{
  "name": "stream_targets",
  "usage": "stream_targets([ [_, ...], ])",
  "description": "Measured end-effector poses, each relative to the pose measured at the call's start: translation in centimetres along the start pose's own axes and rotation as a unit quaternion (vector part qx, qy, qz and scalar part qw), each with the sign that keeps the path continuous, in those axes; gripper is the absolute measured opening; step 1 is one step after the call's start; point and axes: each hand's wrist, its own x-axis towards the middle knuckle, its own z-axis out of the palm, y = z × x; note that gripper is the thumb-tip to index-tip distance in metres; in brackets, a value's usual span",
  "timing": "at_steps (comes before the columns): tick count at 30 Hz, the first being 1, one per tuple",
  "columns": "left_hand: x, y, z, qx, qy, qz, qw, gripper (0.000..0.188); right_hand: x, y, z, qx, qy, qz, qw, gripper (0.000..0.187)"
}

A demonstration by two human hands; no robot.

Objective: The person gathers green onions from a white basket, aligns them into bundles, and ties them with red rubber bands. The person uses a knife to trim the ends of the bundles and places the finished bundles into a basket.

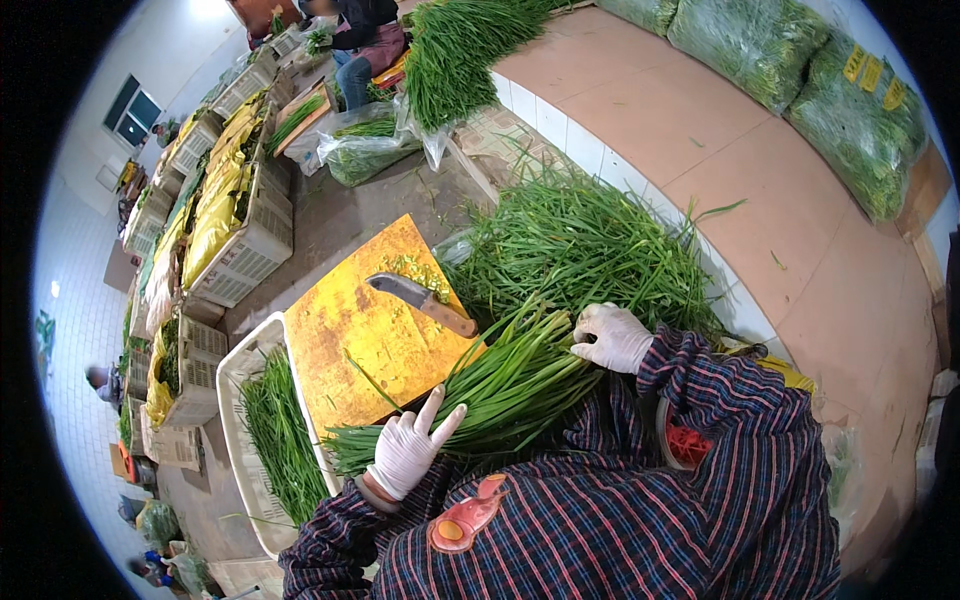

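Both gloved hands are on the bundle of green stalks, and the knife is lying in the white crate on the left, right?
Not quite. Both hands, left and right, are on the bundle, but the knife lies on the yellow cutting board, not in the white crate. The crate holds only greens. The head view shows this.

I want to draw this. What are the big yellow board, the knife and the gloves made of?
The board looks like wood or plastic, yellow with worn, rusty-brown stains; I can't tell which. The knife has a dull grey metal blade and a brown handle, probably wood. The gloves on the left hand and right hand look like thin white rubber, smooth and a bit wrinkled.
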Motion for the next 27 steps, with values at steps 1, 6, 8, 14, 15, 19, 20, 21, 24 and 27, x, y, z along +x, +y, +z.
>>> stream_targets([
  [1, 0.1, 0.0, -0.5, -0.003, -0.005, 0.000, 1.000, 0.060, -0.1, -0.4, -0.2, -0.035, 0.022, -0.017, 0.999, 0.027],
  [6, 0.2, 0.0, -0.8, -0.002, -0.007, 0.002, 1.000, 0.059, -0.1, -2.7, -1.5, -0.129, 0.027, -0.037, 0.991, 0.026],
  [8, 0.2, 0.0, -0.9, 0.007, -0.004, 0.006, 1.000, 0.059, -0.2, -2.7, -1.0, -0.111, 0.010, -0.035, 0.993, 0.026],
  [14, 0.2, 0.0, -0.8, 0.010, 0.000, 0.012, 1.000, 0.061, 0.3, -2.7, -1.0, 0.024, -0.130, 0.065, 0.989, 0.038],
  [15, 0.2, 0.0, -0.9, 0.012, -0.001, 0.012, 1.000, 0.061, 1.0, -1.8, -0.6, 0.033, -0.139, 0.054, 0.988, 0.041],
  [19, 0.5, -0.1, -1.4, 0.018, -0.008, 0.013, 1.000, 0.062, 1.9, -3.5, -1.8, 0.004, -0.182, 0.048, 0.982, 0.032],
  [20, 0.5, -0.1, -1.5, 0.022, -0.010, 0.015, 1.000, 0.062, 2.1, -3.3, -1.1, 0.018, -0.171, 0.048, 0.984, 0.030],
  [21, 0.5, -0.1, -1.4, 0.021, -0.004, 0.014, 1.000, 0.062, 2.0, -2.4, -0.2, 0.070, -0.120, 0.004, 0.990, 0.026],
  [24, 0.2, -0.4, -1.4, 0.020, 0.003, 0.010, 1.000, 0.062, 1.0, -2.2, 0.2, 0.098, -0.043, -0.002, 0.994, 0.026],
  [27, 0.5, -0.4, -1.8, 0.018, -0.002, 0.014, 1.000, 0.062, 0.1, -2.6, 1.1, -0.109, 0.072, -0.116, 0.985, 0.016],
])
